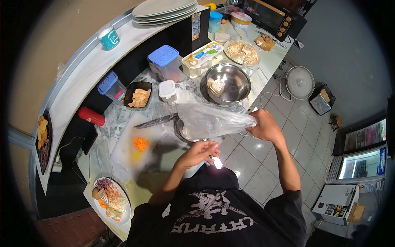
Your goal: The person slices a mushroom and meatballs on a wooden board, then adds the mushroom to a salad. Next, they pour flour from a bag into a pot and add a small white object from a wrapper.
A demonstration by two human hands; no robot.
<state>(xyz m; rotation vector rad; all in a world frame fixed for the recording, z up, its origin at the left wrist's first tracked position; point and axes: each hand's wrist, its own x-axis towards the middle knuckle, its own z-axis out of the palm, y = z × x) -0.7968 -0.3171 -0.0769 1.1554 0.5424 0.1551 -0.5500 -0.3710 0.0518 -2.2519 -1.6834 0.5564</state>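
Observation:
My right hand (265,126) is closed on the gathered end of a clear plastic bag (210,121), which stretches left over the counter edge. Below the bag, my left hand (200,154) has its fingers partly curled; whether they hold anything is unclear. A bright white glare (216,162) shows just beneath its fingertips. A dark pan or bowl lies mostly hidden under the bag. To its left, a knife (155,121) rests across the cutting board (123,154), near a small pile of chopped orange food (140,143).
Behind the bag stand a steel bowl (235,84), a small white-lidded container (167,90), a blue-lidded container (163,59) and an egg carton (201,57). A plate of chopped food (119,201) sits at the lower left. Tiled floor (257,148) lies right of the counter.

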